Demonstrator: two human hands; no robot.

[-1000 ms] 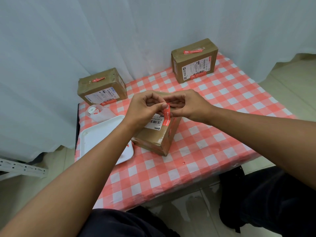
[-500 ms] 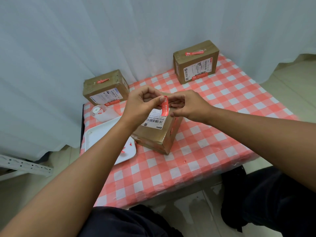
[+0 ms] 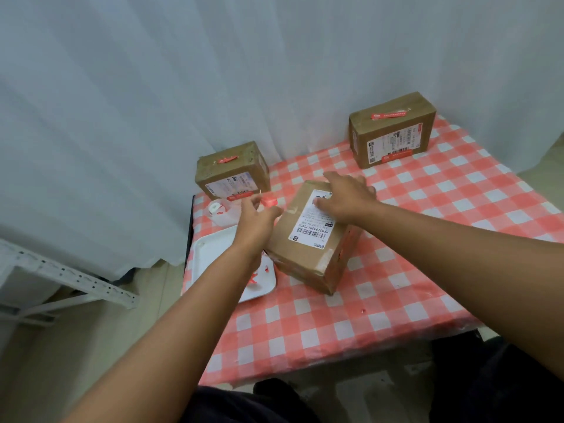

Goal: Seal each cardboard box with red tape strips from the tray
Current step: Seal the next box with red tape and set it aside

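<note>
A cardboard box (image 3: 308,257) with a white barcode label lies tilted in the middle of the checked table. My right hand (image 3: 346,193) rests flat on its top, fingers spread. My left hand (image 3: 256,218) is to the left of the box and pinches a red tape strip (image 3: 269,200) at its fingertips. The white tray (image 3: 213,254) sits at the table's left edge under my left forearm, with a few red strips (image 3: 259,274) on it. Two more boxes stand behind: one (image 3: 233,172) at the back left, one (image 3: 392,131) at the back right, each with red tape on top.
A clear plastic cup (image 3: 221,210) with a small white roll sits behind the tray. A white curtain hangs close behind the table. A white metal rack (image 3: 70,276) stands on the floor to the left. My dark-clothed legs are at the table's front edge.
My hands have parted. The left hand moved left with the red strip; the right hand dropped flat onto the box top. The view shifted, so the box sits more to the right.
</note>
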